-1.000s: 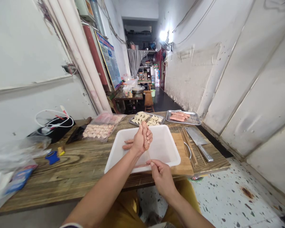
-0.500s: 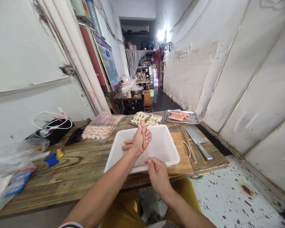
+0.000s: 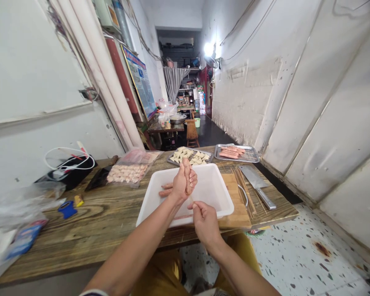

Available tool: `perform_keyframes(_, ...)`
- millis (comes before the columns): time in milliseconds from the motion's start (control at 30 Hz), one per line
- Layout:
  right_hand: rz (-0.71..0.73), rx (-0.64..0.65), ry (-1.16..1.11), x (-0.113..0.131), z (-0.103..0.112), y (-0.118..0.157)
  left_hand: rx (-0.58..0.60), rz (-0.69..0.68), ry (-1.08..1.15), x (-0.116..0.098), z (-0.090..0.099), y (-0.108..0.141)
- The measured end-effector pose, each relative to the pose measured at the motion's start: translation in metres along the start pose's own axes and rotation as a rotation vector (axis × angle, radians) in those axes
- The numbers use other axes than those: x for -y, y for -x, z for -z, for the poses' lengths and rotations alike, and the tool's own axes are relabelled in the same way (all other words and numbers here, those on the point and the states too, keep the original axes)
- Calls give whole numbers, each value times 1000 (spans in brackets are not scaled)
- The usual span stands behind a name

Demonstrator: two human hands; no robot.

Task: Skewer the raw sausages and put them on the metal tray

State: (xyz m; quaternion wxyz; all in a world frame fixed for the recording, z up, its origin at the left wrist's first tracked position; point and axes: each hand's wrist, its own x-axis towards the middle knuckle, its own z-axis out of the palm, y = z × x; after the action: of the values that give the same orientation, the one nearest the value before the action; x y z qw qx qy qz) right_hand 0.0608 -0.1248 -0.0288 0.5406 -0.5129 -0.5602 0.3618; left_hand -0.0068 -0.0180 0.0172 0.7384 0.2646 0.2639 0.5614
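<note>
Left hand (image 3: 180, 183) curls closed around an upright pink sausage (image 3: 188, 176); right hand (image 3: 206, 222), nearer the body, pinches a bamboo skewer (image 3: 191, 199), its long axis rising into the sausage's lower end above a white plastic tub (image 3: 209, 167).

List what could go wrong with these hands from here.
The wooden skewer pinched in the right hand points into the sausage gripped in the left hand, so it might break through and prick those fingers. The cleaver lies beside the loose bamboo skewers, so reaching for another could risk a cut.
</note>
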Motion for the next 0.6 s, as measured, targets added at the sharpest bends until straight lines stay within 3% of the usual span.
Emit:
perform_keyframes(400, -9, -5, -13, -6, -4, -7, 13, -3, -8, 2, 0, 0)
perform_keyframes(600, 112, 75, 186, -1, 18, -14, 24, -31, 21, 3, 7, -1)
